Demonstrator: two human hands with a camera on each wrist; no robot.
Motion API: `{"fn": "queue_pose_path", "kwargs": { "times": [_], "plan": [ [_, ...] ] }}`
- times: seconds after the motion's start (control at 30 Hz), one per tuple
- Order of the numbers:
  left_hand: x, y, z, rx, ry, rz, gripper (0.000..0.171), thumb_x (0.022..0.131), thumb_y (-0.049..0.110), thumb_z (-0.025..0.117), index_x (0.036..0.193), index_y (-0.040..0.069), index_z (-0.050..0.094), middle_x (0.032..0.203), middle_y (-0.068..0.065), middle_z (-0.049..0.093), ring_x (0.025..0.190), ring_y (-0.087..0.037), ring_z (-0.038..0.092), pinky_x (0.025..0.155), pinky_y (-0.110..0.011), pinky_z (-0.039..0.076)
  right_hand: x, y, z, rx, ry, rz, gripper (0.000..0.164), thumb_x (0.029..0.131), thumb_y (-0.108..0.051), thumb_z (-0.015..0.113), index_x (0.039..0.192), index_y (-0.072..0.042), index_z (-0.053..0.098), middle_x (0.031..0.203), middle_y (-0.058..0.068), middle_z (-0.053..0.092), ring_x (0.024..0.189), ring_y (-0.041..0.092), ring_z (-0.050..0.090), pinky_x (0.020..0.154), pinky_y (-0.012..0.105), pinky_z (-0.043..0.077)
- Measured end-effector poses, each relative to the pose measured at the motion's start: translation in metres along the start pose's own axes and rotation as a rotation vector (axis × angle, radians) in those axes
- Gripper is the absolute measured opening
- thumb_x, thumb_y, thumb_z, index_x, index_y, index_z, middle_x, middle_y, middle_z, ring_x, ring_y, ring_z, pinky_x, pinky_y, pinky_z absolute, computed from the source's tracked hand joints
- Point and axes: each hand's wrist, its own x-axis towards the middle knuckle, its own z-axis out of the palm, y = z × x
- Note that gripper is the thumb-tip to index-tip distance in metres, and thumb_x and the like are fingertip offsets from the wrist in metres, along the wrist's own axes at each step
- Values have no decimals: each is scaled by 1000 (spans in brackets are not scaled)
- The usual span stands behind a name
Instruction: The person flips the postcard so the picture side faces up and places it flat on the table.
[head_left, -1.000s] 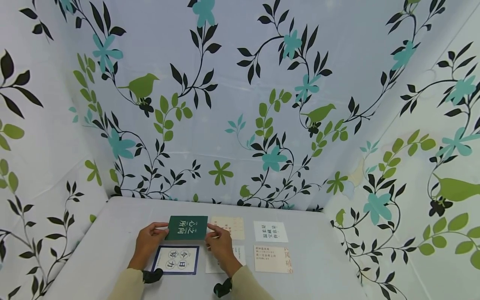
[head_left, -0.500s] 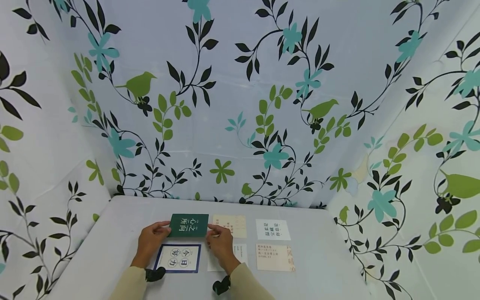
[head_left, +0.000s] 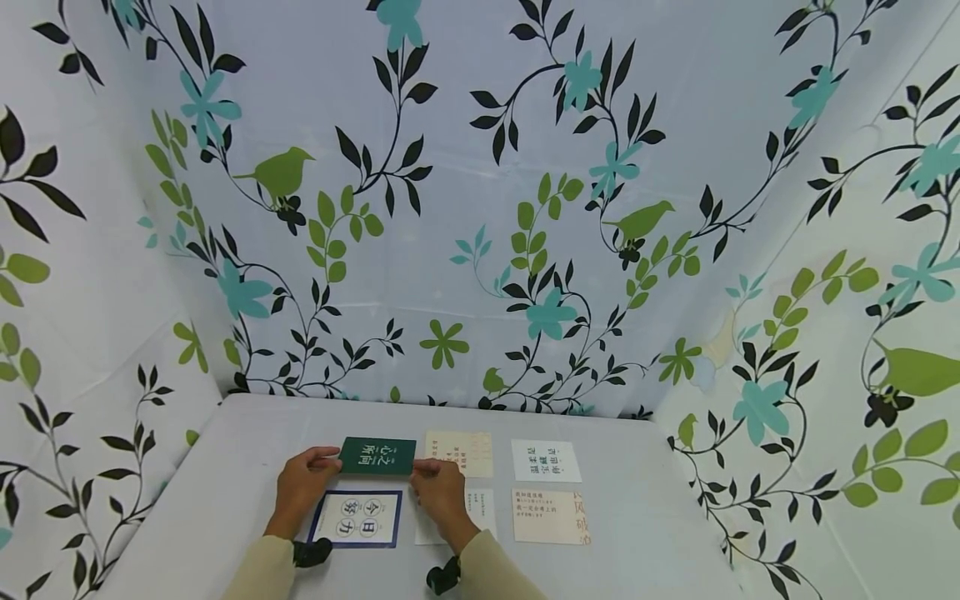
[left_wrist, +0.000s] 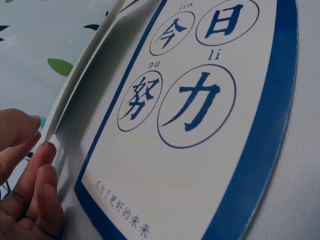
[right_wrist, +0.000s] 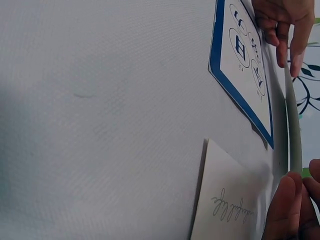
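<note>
A dark green card (head_left: 377, 456) with white characters is held by its two short ends, above the back left part of the table. My left hand (head_left: 303, 483) pinches its left end between thumb and fingers; my right hand (head_left: 442, 496) pinches the right end. Both wrist views show the card nearly edge-on, its pale underside (left_wrist: 82, 75) turned to the left camera and raised off the table. Just in front of it lies a white card with a blue border (head_left: 356, 518). A white card with handwriting (right_wrist: 225, 200) lies partly hidden below my right hand.
A cream card (head_left: 474, 450) lies right of the green one. Further right are a white card with dark characters (head_left: 546, 461) and a cream card with reddish print (head_left: 551, 517). A leaf-patterned curtain (head_left: 420, 250) rises behind the white table (head_left: 637, 500).
The green card's far edge has come down a little, so its face looks narrower and more tilted. Both hands keep their grip on its ends.
</note>
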Motion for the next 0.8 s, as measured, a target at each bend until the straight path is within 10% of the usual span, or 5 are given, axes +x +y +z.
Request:
{"fn": "queue_pose_path", "kwargs": {
  "times": [0.8],
  "plan": [
    [1, 0, 1, 70, 49, -9, 30, 96, 23, 61, 123, 10, 64, 115, -18, 69, 101, -33, 63, 92, -51, 48, -3, -2, -3, -200, 38, -100, 19, 87, -19, 72, 104, -27, 76, 101, -14, 71, 81, 4, 62, 71, 27, 53]
  ]
}}
